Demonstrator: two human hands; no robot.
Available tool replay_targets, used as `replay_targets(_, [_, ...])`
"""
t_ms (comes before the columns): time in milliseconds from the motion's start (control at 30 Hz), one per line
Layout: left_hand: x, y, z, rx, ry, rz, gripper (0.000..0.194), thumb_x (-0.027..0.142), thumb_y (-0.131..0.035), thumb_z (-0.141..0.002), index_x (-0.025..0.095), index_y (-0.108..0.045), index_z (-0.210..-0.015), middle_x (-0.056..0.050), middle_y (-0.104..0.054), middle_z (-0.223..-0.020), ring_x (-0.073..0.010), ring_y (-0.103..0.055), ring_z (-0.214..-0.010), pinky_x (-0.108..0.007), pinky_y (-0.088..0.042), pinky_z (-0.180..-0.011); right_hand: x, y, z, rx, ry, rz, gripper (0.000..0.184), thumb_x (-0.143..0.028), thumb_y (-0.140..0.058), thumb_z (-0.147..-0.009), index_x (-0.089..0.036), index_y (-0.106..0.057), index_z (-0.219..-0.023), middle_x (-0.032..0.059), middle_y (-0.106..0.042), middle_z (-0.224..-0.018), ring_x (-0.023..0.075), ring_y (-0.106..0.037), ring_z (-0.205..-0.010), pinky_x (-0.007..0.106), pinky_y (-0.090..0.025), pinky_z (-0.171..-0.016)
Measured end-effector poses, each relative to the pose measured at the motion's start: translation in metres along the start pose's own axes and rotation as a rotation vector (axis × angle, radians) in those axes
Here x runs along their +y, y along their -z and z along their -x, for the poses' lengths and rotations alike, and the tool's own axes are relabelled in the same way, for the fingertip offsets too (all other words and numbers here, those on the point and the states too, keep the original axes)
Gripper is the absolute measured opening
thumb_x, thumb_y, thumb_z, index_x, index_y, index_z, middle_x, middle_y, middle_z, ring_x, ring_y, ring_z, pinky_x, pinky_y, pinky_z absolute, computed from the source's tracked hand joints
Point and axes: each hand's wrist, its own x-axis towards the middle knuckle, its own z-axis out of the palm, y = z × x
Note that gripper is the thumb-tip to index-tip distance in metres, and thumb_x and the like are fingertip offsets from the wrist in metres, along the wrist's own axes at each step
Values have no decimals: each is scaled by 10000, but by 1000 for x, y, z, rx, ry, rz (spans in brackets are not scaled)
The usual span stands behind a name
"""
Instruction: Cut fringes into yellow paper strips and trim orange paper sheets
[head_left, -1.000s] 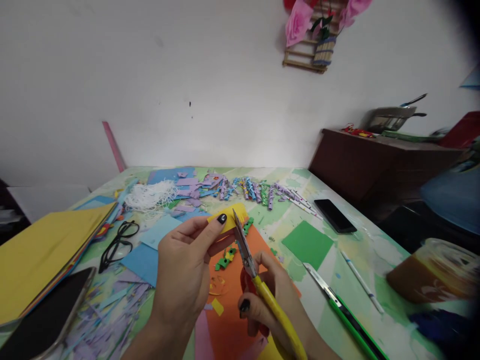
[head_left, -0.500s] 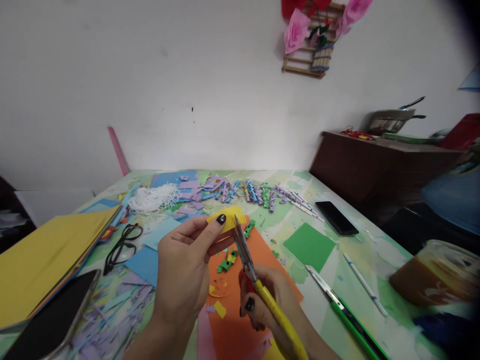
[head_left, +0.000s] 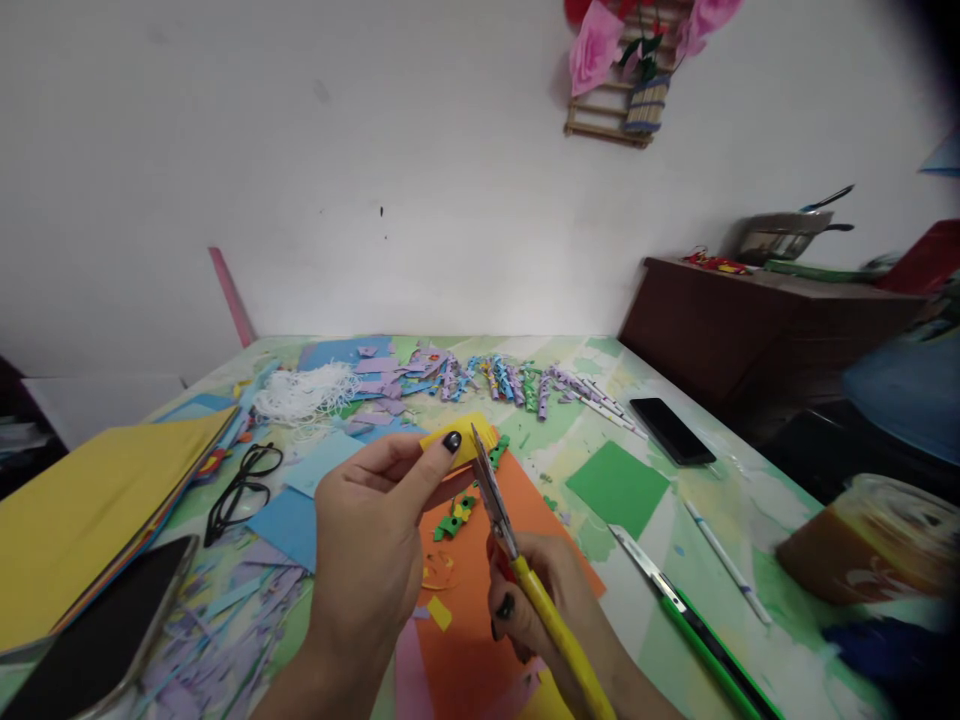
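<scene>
My left hand (head_left: 375, 540) pinches a small piece of yellow paper (head_left: 466, 436) between thumb and fingers, its right edge cut into thin strips. My right hand (head_left: 536, 600) grips scissors (head_left: 551, 625) with yellow and red handles. Their blades meet the yellow paper near its fringed end. Below lies an orange sheet (head_left: 469, 650) carrying green paper curls (head_left: 454, 518), thin orange-yellow scraps (head_left: 437, 570) and a little yellow paper scrap (head_left: 440, 613).
A green utility knife (head_left: 697, 630), green paper square (head_left: 619, 488) and phone (head_left: 673, 432) lie to the right, near a lidded drink cup (head_left: 862, 545). On the left are eyeglasses (head_left: 241, 490), stacked coloured paper (head_left: 97, 510), another phone (head_left: 105, 640) and white string (head_left: 307, 393).
The scissors and the yellow paper have shifted slightly to the right. Both hands keep their holds, and the blades remain at the fringed end.
</scene>
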Motion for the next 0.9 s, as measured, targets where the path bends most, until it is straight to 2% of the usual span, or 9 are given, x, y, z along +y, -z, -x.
replay_targets(900, [1, -1, 0, -3, 20, 13, 142, 202, -823, -591, 135, -702, -625, -34, -734, -669, -157, -699, -645, -253, -595, -650, 3, 0, -1, 25, -47, 0, 623, -783, -617, -640, -193, -422, -599, -63, -302, -508, 53, -256, -432, 193, -190, -376])
